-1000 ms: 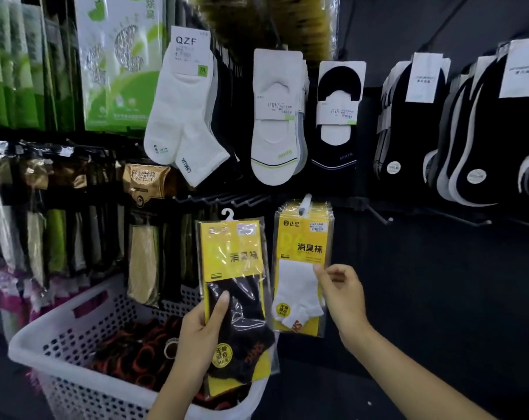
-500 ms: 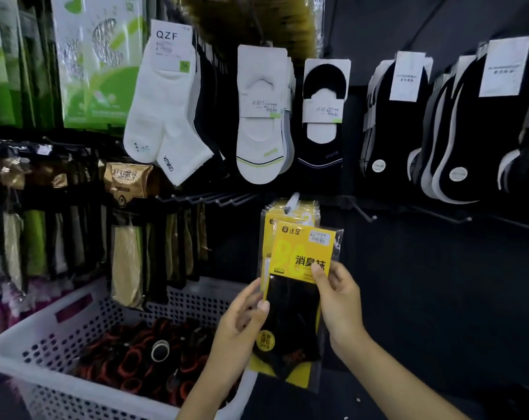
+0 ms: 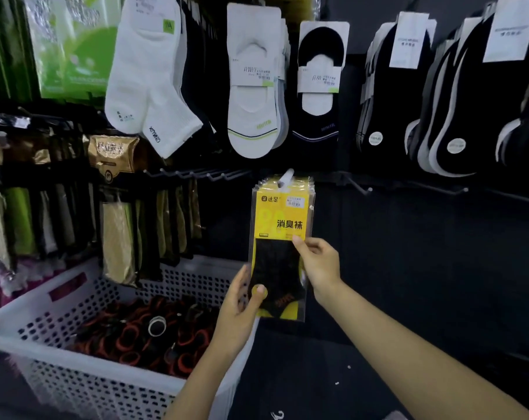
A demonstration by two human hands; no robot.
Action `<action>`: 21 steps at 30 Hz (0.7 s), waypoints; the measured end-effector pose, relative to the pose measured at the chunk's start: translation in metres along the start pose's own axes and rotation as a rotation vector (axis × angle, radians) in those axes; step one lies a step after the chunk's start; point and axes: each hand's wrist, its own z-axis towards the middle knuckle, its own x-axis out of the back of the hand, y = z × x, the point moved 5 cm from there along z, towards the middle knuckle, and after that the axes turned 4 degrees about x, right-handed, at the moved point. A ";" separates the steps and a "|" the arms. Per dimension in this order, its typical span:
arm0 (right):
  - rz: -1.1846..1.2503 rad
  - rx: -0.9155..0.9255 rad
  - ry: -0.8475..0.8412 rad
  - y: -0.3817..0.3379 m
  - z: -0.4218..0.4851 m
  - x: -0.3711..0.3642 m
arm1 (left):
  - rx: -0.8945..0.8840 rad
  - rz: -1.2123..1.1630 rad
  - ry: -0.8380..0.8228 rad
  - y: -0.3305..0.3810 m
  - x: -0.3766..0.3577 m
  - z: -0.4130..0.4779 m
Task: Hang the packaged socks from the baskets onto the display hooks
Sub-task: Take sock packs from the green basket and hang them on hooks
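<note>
White ankle socks (image 3: 148, 86) hanging up and left of the left hand (image 3: 239, 313), white no-show socks (image 3: 252, 86) above it, black no-show socks (image 3: 317, 86) above the right hand (image 3: 320, 268), black socks with white edges (image 3: 469, 101) up to its right, gold packets (image 3: 114, 153) and green packaging (image 3: 72, 50) far up-left

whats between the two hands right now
The yellow pack of black socks, seen in the head view: the left hand holds its lower left edge, thumb on the front, and the right hand pinches its right edge.

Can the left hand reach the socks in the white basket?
Probably yes: the left hand is near the black-and-orange socks in the open-topped white plastic basket, but it grips the yellow sock packet.
</note>
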 end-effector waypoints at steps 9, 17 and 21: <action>-0.138 -0.250 -0.124 0.102 -0.085 0.095 | 0.088 0.277 -0.049 -0.062 -0.013 -0.050; -0.432 -0.589 -0.332 0.230 -0.225 0.228 | 0.511 0.368 -0.530 -0.186 -0.081 -0.175; -0.639 -0.702 -0.446 0.283 -0.278 0.277 | 0.719 0.478 -0.672 -0.243 -0.098 -0.244</action>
